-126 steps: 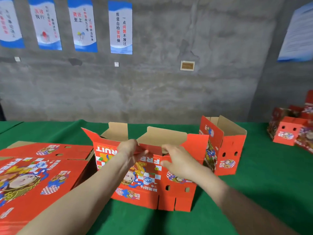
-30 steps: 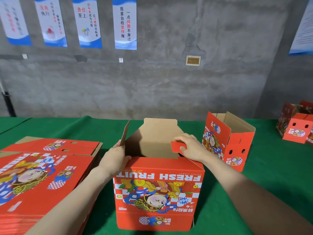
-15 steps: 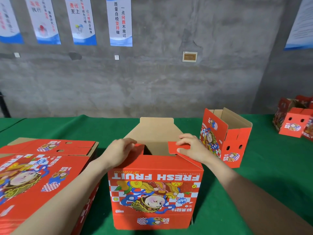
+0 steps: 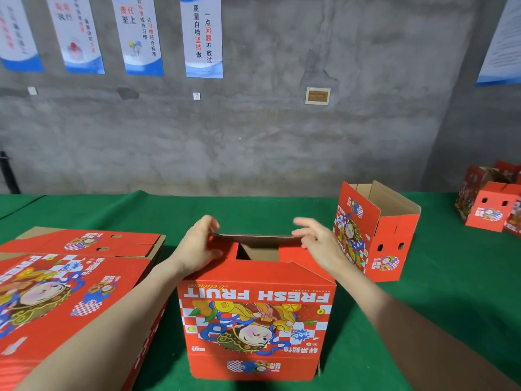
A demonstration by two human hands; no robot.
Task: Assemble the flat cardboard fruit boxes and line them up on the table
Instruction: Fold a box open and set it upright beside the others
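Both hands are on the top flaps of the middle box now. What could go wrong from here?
1. The far flap sits level over the side flaps, with a gap open between them: pushed down mid-span, it may cave in rather than lock.
2. The right hand works close to the finished box; a wide move could knock it out of line.
3. The forearm behind the left hand passes over the stack of flat boxes and could drag the top sheet.
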